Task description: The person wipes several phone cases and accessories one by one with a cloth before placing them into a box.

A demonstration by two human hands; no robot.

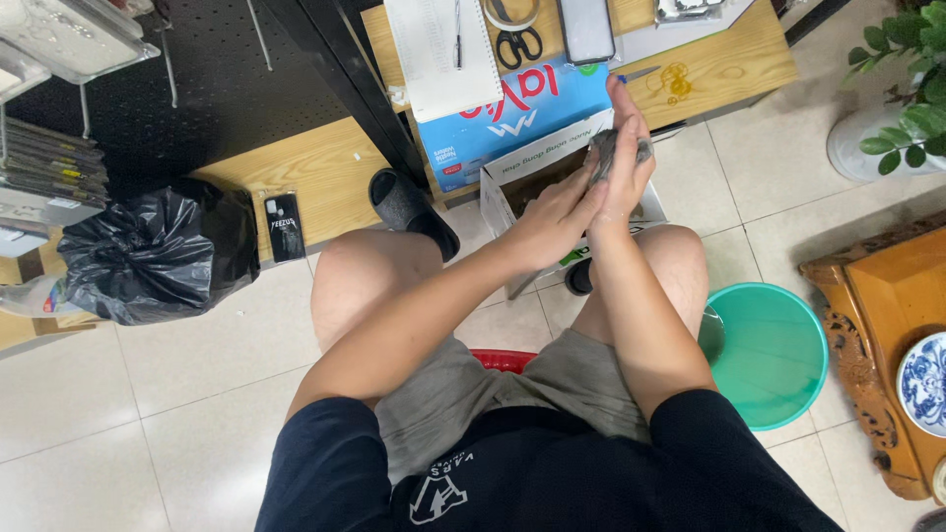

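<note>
Above the seated person's knees, the left hand [554,219] and right hand [623,163] press palm to palm around a grey lump [603,153], over an open cardboard box [512,182], with scissors [516,44] farther off.

Showing in view: two hands, the left hand [557,212] and right hand [623,163], pressing one grey lump [606,148] between them. One open cardboard box [512,182] is sitting below. One green basin [778,355], one black bag [158,251], one pair of scissors [517,44], one potted plant [902,99] (partly cropped), one blue-patterned plate [926,384].
</note>
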